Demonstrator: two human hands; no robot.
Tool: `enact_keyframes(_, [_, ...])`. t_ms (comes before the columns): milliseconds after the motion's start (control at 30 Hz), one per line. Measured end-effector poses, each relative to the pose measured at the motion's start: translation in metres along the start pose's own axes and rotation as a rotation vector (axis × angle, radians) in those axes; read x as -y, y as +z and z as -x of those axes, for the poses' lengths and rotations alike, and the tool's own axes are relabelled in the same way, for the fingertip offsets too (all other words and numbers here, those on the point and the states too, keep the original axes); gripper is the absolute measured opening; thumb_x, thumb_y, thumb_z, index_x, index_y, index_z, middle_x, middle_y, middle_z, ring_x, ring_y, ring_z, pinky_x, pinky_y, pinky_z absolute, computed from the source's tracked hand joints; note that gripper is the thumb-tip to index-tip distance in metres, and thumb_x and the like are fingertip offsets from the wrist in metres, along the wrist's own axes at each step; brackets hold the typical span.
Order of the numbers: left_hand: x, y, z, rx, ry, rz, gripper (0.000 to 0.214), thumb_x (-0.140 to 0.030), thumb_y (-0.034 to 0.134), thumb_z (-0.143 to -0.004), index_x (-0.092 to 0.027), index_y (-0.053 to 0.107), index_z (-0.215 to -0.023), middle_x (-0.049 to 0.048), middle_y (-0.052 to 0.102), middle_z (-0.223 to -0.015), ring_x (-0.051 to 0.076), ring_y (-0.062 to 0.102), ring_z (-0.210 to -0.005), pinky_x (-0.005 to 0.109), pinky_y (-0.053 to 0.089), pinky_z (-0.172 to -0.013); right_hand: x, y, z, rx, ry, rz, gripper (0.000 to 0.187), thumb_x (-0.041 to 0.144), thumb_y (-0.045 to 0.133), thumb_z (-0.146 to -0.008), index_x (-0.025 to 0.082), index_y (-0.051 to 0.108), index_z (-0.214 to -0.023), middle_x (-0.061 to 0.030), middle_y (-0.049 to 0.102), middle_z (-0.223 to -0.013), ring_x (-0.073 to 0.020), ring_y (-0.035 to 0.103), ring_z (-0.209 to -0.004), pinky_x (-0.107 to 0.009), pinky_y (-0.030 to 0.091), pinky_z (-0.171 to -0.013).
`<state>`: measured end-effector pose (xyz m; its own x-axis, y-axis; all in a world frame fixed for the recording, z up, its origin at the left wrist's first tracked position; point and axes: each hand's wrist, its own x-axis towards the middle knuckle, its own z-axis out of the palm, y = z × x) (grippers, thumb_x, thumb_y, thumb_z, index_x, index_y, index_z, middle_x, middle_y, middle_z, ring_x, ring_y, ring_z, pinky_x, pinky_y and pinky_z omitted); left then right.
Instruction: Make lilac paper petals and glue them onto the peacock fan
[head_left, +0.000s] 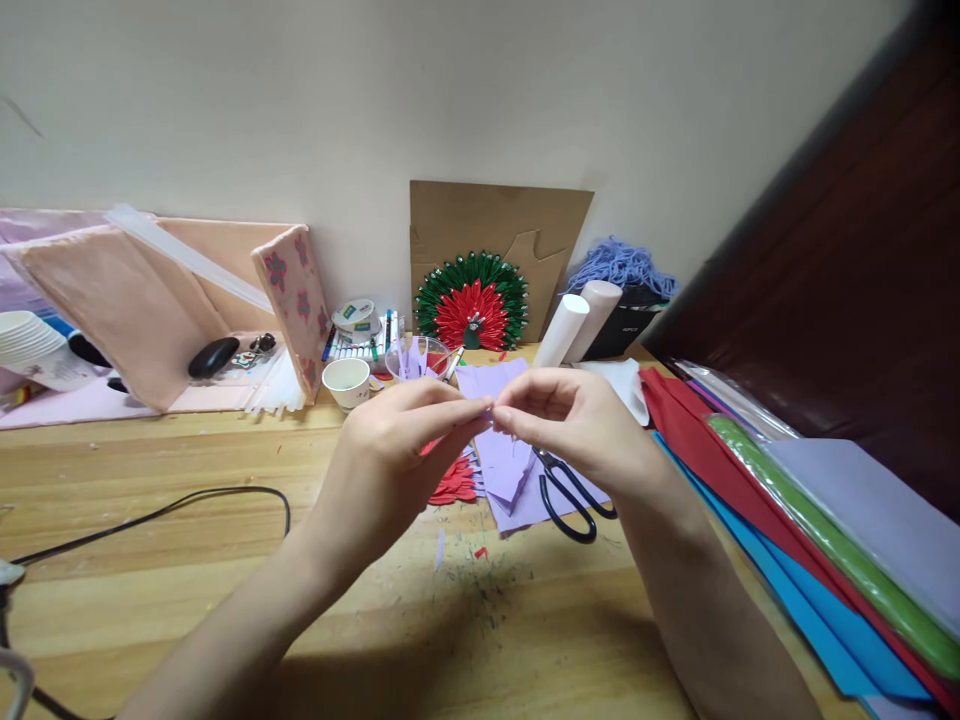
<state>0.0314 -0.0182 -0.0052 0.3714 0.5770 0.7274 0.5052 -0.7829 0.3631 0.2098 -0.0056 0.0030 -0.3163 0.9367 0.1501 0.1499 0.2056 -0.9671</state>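
Note:
My left hand (401,440) and my right hand (574,415) meet above the wooden table (150,470), fingertips pinched together on a small lilac paper piece (491,413). Below them lie lilac paper sheets (506,465), cut red paper petals (454,483) and black-handled scissors (570,495), just under my right hand. Small scraps of lilac and red paper dot the tabletop in front.
Stacked coloured sheets (810,530) lie at the right. A red-and-green paper fan craft (472,303) leans on cardboard at the wall. A paper cup (346,383), a plastic cup of lilac strips (415,358), white rolls (577,325), blue yarn (619,265) and a black cable (187,503) are around.

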Motion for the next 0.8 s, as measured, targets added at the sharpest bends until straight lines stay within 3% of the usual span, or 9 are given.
enact_keyframes(367, [0.003, -0.007, 0.002, 0.138, 0.2, -0.273, 0.035, -0.009, 0.048, -0.084, -0.02, 0.053, -0.117, 0.0065, 0.06, -0.086, 0.013, 0.052, -0.074, 0.028, 0.043, -0.063, -0.008, -0.008, -0.005, 0.15, 0.051, -0.097, 0.021, 0.03, 0.061, -0.077, 0.015, 0.06, -0.061, 0.0017, 0.051, -0.058, -0.0085, 0.047, -0.056, -0.022, 0.04, -0.054])
enact_keyframes(600, [-0.001, -0.01, 0.0, 0.15, 0.269, -0.404, 0.033, -0.008, 0.047, -0.083, -0.016, 0.053, -0.115, 0.0076, 0.058, -0.084, 0.015, 0.049, -0.073, 0.029, 0.041, -0.063, -0.008, -0.005, -0.005, 0.211, 0.204, -0.354, 0.017, 0.027, 0.062, -0.077, 0.014, 0.06, -0.066, 0.0023, 0.05, -0.062, -0.0072, 0.047, -0.059, -0.021, 0.04, -0.059])
enact_keyframes(800, [-0.002, -0.011, -0.001, 0.141, 0.263, -0.39, 0.026, -0.008, 0.048, -0.083, -0.014, 0.056, -0.107, 0.0072, 0.058, -0.082, 0.014, 0.048, -0.072, 0.028, 0.04, -0.061, -0.006, -0.002, -0.004, 0.221, 0.22, -0.371, 0.018, 0.026, 0.061, -0.077, 0.014, 0.059, -0.064, 0.0021, 0.05, -0.062, -0.0068, 0.046, -0.058, -0.02, 0.04, -0.058])
